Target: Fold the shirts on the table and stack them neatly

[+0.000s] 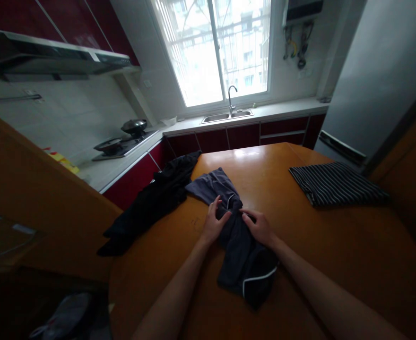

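A dark grey garment with white piping (241, 255) lies crumpled on the round wooden table (335, 245) in front of me. My left hand (214, 221) rests on its left side, fingers curled and pinching the fabric near a white drawstring. My right hand (259, 226) grips the cloth just to the right, fingers closed on a fold. Both hands are close together at the garment's middle.
A black garment (154, 198) hangs over the table's left edge. A folded striped cloth (335, 183) lies at the right. Behind are a counter with a sink (225, 115), a stove with pans (123, 139), a window and a grey fridge (378, 80).
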Demonstrator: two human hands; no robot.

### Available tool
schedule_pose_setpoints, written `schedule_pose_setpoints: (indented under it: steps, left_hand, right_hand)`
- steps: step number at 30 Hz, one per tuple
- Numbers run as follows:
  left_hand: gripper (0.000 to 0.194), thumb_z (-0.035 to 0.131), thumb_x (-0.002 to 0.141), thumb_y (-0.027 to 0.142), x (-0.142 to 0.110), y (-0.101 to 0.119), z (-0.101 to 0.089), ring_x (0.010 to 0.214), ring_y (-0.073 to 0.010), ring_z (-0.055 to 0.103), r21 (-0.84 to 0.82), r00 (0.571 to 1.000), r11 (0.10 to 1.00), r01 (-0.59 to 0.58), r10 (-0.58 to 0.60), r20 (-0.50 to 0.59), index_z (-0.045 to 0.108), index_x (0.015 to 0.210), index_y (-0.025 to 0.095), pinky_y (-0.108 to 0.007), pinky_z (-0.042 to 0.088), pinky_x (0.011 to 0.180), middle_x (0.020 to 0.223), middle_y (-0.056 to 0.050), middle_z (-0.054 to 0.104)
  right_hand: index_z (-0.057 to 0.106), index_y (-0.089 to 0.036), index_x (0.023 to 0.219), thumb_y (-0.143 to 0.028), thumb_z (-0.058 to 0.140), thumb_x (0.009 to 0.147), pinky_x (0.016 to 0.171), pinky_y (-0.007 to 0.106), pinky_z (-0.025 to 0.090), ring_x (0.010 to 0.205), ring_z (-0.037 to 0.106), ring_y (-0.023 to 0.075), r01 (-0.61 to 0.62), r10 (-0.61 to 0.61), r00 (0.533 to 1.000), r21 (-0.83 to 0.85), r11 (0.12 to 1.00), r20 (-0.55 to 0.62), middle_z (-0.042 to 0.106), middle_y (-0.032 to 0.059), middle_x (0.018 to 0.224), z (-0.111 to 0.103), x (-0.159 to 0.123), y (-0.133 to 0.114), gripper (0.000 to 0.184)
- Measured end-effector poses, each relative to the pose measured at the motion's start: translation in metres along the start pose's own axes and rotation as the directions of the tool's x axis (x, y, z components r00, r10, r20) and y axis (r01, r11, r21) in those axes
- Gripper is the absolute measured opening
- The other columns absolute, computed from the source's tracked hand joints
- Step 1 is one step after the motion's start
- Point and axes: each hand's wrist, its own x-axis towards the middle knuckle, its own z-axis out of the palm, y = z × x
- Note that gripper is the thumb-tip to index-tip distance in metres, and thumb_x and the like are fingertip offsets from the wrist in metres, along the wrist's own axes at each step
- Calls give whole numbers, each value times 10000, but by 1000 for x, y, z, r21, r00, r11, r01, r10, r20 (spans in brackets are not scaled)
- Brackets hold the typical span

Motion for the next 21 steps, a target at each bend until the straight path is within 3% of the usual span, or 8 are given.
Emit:
schedule_pose_setpoints:
  steps: [3, 6, 8, 10, 12, 14, 18, 21]
  left_hand:
    - [682, 780, 796, 372, 0, -2, 0, 1165, -258, 621, 16, 992, 1000, 20, -22, 125, 550, 1422, 227, -407, 458, 1040, 1292, -99, 654]
    - [428, 726, 816, 300, 2, -3, -2, 1123, -257, 639, 60, 991, 998, -6, -2, 132, 663, 1230, 213, -401, 467, 1025, 1184, -77, 704]
    - [301, 654, 835, 247, 5, -7, -5, 1043, -244, 657, 83, 999, 996, -5, 2, 34, 667, 1134, 206, -391, 489, 979, 1086, -62, 713]
    - [265, 610, 821, 197, 10, -14, -12, 1005, -240, 651, 115, 988, 993, 30, -11, -156, 641, 1084, 200, -389, 492, 964, 1032, -57, 693]
    - [273, 585, 795, 155, 15, -22, -21, 1008, -238, 635, 136, 933, 988, 76, -22, -358, 612, 1064, 198, -393, 483, 978, 1020, -57, 665]
    - [270, 571, 782, 133, 20, -30, -32, 1012, -234, 622, 139, 870, 985, 101, -19, -493, 594, 1043, 200, -392, 474, 991, 1021, -58, 644]
    - [267, 573, 780, 123, 26, -42, -53, 1000, -223, 615, 124, 797, 983, 137, -35, -603, 585, 1034, 205, -382, 468, 1003, 1014, -51, 622]
    - [275, 568, 773, 111, 30, -49, -63, 1015, -222, 609, 102, 770, 982, 158, -57, -636, 581, 1033, 201, -387, 458, 1020, 1017, -52, 616]
  right_hand:
    - [738, -220, 1191, -385, 549, 937, 1027, 430, 500, 1140, 684, 260, 99, -88, 977, -48, 994, 195, 745, 83, 1214, 0, -5, -10, 357]
    - [753, -225, 1122, -382, 501, 972, 960, 400, 522, 1067, 705, 249, 84, -72, 980, -55, 995, 183, 768, 73, 1139, 1, -4, -14, 333]
    - [756, -230, 1051, -368, 493, 975, 918, 380, 525, 1017, 709, 241, 66, -56, 990, -80, 995, 128, 775, 63, 1074, 1, -3, -14, 306]
    - [747, -227, 988, -357, 528, 956, 881, 367, 520, 962, 704, 235, 73, -59, 992, -125, 990, 110, 769, 56, 1010, 2, -2, -13, 256]
    - [727, -221, 945, -350, 553, 941, 844, 355, 512, 909, 696, 228, 65, -50, 993, -151, 986, 103, 756, 50, 955, 3, -3, -12, 216]
    - [703, -220, 917, -344, 561, 934, 815, 343, 505, 874, 686, 220, 46, -35, 996, -146, 988, 78, 741, 41, 914, 4, -3, -10, 189]
    - [664, -217, 899, -365, 555, 924, 748, 325, 498, 803, 655, 212, -7, 1, 997, -68, 998, -80, 702, 35, 841, 5, -1, -2, 185]
    - [621, -209, 871, -409, 542, 913, 657, 308, 489, 720, 618, 208, -64, 75, 963, 49, 997, -259, 653, 35, 771, 4, 3, 8, 219]
